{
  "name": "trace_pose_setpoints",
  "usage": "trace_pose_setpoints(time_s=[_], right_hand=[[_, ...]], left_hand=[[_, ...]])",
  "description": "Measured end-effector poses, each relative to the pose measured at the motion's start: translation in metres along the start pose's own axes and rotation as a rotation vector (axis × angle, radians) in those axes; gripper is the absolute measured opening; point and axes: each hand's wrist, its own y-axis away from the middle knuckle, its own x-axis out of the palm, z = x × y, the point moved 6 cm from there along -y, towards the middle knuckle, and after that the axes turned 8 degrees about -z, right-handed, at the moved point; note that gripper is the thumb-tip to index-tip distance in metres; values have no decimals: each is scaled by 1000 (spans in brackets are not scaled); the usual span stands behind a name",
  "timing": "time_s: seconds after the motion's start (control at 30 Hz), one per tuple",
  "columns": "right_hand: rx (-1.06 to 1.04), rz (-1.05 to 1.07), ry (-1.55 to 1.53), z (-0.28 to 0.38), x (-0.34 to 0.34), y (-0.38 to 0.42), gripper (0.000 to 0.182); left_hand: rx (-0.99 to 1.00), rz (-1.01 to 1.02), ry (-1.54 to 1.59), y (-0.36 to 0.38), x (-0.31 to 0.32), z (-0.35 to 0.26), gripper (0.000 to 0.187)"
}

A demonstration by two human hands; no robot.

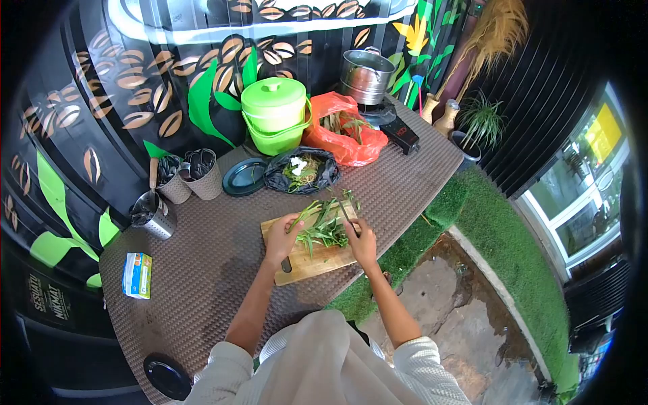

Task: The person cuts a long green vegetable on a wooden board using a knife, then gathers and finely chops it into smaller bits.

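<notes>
Over a wooden cutting board (pixel 317 267) my left hand (pixel 282 237) is closed around a few green stems (pixel 309 209). My right hand (pixel 362 241) grips a thin, dark knife (pixel 345 213), its blade pointing away from me over the board. Between both hands lies a loose pile of leafy greens (pixel 327 231), spread across the board's upper half. Just beyond the board sits a black plastic bag (pixel 275 177) holding plant scraps and something white.
Behind are a red plastic bag (pixel 368 152) with greens, a lime-green lidded bucket (pixel 273 108), a steel pot (pixel 366 74) on a stove and a dark plate (pixel 243 177). Utensil holders (pixel 202 182) and a tissue pack (pixel 138 275) stand left on the woven-textured table (pixel 202 270).
</notes>
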Motion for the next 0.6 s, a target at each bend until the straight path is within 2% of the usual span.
trace_pose_setpoints(time_s=[0.13,0.2,0.23,0.3,0.33,0.4,0.43,0.5,0.6], right_hand=[[66,-83,-110,-26,3,17,30],[207,-77,-255,-27,-2,27,29],[208,-81,-252,-25,-6,31,29],[311,-17,-216,-32,-9,40,28],[286,-45,-263,-35,-10,44,27],[270,-64,-238,-43,-11,51,27],[253,-79,-216,-45,-13,52,27],[300,-61,-213,-52,-16,60,27],[337,-59,-239,-57,-17,68,26]], left_hand=[[145,-38,-10,-12,23,24,29],[292,11,-59,-13,39,15,29],[294,15,-57,-14,42,12,29],[310,156,-199,-15,56,10,25],[310,160,-196,-16,58,10,25],[487,190,-261,-16,63,5,22],[487,190,-258,-19,64,8,22],[503,333,-222,-23,71,13,22],[600,313,-219,-26,70,12,21]])
